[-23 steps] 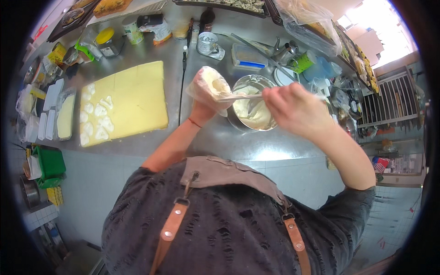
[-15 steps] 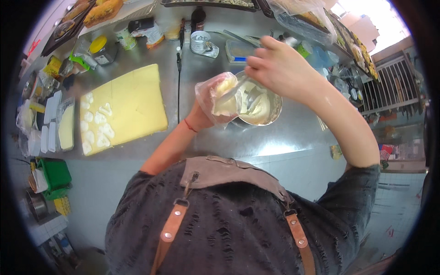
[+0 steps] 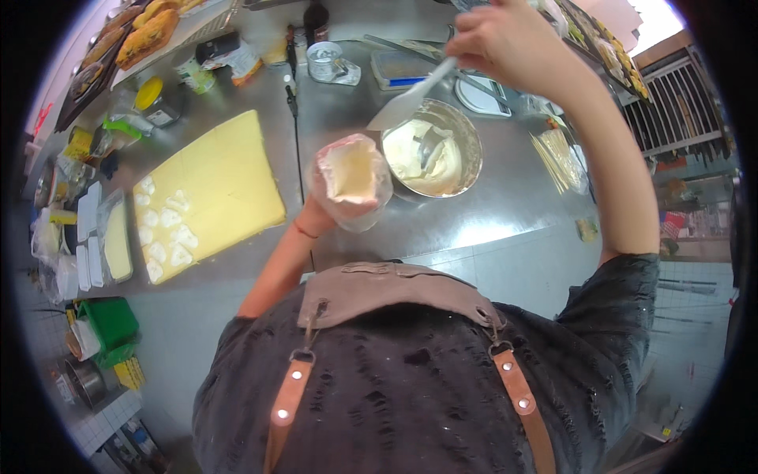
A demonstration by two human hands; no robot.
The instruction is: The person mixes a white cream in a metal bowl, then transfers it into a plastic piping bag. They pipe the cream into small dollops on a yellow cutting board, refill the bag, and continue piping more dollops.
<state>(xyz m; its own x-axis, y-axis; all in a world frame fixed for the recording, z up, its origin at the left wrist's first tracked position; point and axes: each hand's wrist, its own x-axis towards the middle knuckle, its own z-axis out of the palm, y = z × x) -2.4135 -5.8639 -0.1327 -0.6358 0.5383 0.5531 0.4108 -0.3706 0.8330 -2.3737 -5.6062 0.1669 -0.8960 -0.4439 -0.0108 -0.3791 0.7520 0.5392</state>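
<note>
My left hand [image 3: 322, 207] is wrapped round a clear plastic piping bag [image 3: 352, 180], whose wide mouth is folded back over the fingers. Pale cream coats the inside of the bag. Up and to the right, my right hand [image 3: 505, 43] grips the handle of a pale spatula [image 3: 409, 103], its blade pointing down toward the bag without touching it. Below the spatula stands a steel mixing bowl [image 3: 476, 154] with whipped cream [image 3: 426, 156] inside. A yellow sheet cake [image 3: 225, 174] lies to the left, with several white cream dabs along its left end.
Wooden skewers [image 3: 550, 162] lie right of the bowl. Behind it are a lidded plastic box [image 3: 403, 67] and a white kitchen scale [image 3: 483, 96]. A black cable [image 3: 293, 107] runs across the steel table [image 3: 505, 197] beside the cake. Jars and packets crowd the back left.
My right hand has lifted the spatula out of the bag, up and to the right. My left hand has moved slightly left with the bag, away from the bowl.
</note>
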